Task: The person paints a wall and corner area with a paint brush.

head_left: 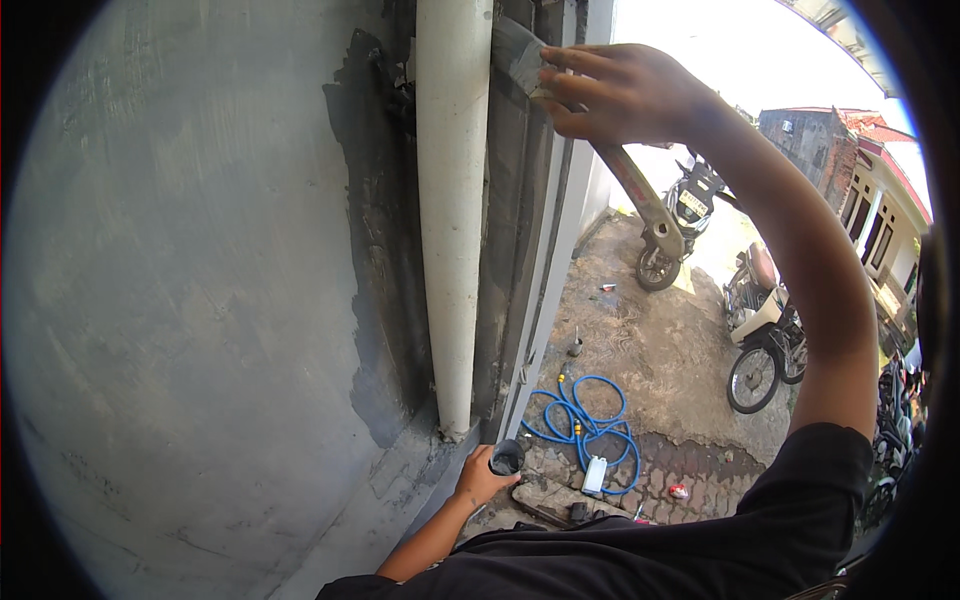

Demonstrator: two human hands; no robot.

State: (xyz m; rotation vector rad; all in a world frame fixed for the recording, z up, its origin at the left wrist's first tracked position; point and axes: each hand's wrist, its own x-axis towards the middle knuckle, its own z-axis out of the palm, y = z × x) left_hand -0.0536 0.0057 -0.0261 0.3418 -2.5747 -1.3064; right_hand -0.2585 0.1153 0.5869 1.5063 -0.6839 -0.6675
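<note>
My right hand (625,95) is raised high at the right of a white vertical pipe (452,200). Its fingers are closed round a wide paintbrush, whose handle (645,205) slants down below the palm with a hole near its end. The brush's pale head (520,58) touches or nearly touches the dark strip of wall (510,150) beside the pipe. Low down, near the pipe's foot, my left hand (482,478) grips a small dark cup (507,458) with dark grey stuff inside, apparently paint.
A grey wall (220,250) fills the left, with a darker wet-looking patch (375,270) along the pipe. On the ground below lie a coiled blue hose (625,430) and a white container (594,475). Two motorcycles, one black (690,195) and one pale (755,320), stand farther out.
</note>
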